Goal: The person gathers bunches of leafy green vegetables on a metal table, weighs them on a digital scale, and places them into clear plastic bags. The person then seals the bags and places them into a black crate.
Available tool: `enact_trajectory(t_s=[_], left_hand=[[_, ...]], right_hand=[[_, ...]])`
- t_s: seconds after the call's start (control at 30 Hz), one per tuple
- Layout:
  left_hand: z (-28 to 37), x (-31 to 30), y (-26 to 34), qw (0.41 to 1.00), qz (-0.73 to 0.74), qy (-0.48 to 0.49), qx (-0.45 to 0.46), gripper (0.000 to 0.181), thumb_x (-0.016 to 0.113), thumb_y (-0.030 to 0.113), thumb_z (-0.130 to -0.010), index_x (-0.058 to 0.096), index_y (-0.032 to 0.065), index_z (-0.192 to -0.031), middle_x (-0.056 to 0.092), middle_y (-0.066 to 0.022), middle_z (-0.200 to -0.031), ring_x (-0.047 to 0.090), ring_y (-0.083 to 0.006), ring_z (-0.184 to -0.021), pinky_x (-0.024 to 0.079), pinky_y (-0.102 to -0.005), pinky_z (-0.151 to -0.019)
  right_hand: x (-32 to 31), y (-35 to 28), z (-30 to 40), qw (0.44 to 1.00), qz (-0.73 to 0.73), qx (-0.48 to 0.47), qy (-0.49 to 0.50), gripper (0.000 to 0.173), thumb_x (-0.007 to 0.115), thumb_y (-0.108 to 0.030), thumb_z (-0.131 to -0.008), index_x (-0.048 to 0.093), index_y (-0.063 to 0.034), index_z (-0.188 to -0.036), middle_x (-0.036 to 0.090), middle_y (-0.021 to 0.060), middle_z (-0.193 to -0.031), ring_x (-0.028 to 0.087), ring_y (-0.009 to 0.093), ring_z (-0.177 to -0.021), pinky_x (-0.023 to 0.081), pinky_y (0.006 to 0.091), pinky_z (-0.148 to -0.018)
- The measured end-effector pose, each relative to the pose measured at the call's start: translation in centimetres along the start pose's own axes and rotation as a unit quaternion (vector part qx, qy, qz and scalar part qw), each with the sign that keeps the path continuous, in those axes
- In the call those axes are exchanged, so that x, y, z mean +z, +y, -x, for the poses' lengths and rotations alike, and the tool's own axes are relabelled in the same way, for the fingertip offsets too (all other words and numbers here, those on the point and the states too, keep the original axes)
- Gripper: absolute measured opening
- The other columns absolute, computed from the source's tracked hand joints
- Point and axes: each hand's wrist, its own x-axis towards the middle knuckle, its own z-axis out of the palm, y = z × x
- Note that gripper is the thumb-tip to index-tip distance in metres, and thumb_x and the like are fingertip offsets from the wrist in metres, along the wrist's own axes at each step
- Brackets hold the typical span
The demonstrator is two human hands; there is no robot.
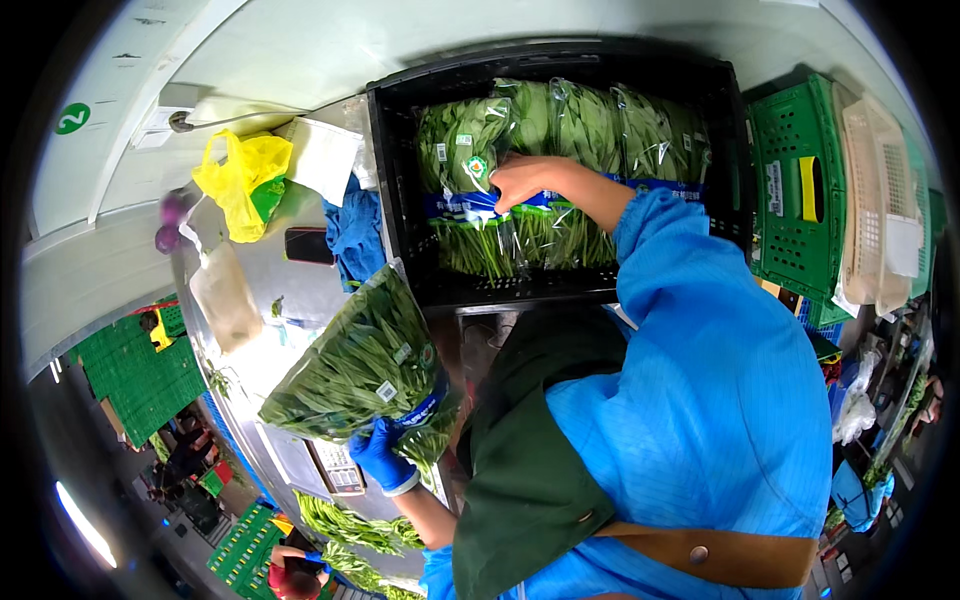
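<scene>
My left hand, in a blue glove, grips the lower part of a clear plastic bag of leafy greens. That bag is tilted above the steel table, beside a black plastic crate. Inside the crate, several similar bags with blue printed bands stand in a row. My bare right hand reaches in with curled fingers on the right edge of the leftmost bag. Behind that hand is another bagged bunch, partly covered by my forearm.
A scale with a keypad and loose greens lie on the table. Farther along are a phone, a blue cloth and a yellow plastic bag. Green crates stand to the right. Another person is at lower left.
</scene>
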Motion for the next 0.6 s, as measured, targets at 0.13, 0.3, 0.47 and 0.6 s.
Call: enact_trajectory(t_s=[0.13,0.3,0.47,0.6], left_hand=[[-0.2,1.4,-0.1,0.999,0.02,-0.028,0.0,0.015,0.066,-0.001,-0.08,0.064,-0.0002,-0.095,0.066,-0.007,-0.087,0.064,-0.0163,-0.069,0.057,-0.0306,-0.059],[-0.9,1.8,-0.7,0.999,0.022,-0.028,-0.004,0.018,0.066,-0.001,-0.081,0.062,0.0019,-0.099,0.065,-0.0057,-0.089,0.062,-0.015,-0.072,0.056,-0.0303,-0.062],[-0.2,2.4,-0.4,1.0,0.003,-0.008,-0.017,0.018,0.068,0.003,-0.082,0.063,0.0009,-0.1,0.066,-0.0059,-0.09,0.063,-0.0147,-0.073,0.054,-0.0277,-0.062],[-0.1,3.3,-0.7,1.0,0.016,0.001,-0.001,0.026,0.068,0.005,-0.083,0.064,-0.0004,-0.108,0.067,-0.0064,-0.096,0.064,-0.0149,-0.077,0.052,-0.0267,-0.067]], right_hand=[[0.0,1.7,-0.5,0.964,0.254,-0.079,-0.012,0.057,0.076,-0.055,-0.063,0.072,-0.0047,-0.091,0.069,0.0128,-0.085,0.064,0.032,-0.088,0.044,0.0429,-0.088],[2.7,2.5,-0.9,0.903,0.42,-0.066,0.059,0.053,0.074,-0.061,-0.06,0.075,-0.0142,-0.085,0.07,0.0013,-0.081,0.062,0.022,-0.092,0.034,0.0394,-0.096],[1.4,0.7,6.1,0.91,0.399,-0.039,0.105,0.046,0.075,-0.048,-0.065,0.071,-0.0092,-0.09,0.066,0.001,-0.076,0.06,0.019,-0.083,0.033,0.0326,-0.089],[1.7,0.2,8.4,0.919,0.357,-0.028,0.163,0.073,0.075,-0.046,-0.068,0.054,-0.0042,-0.124,0.063,0.0047,-0.081,0.059,0.021,-0.083,0.037,0.0334,-0.086]])
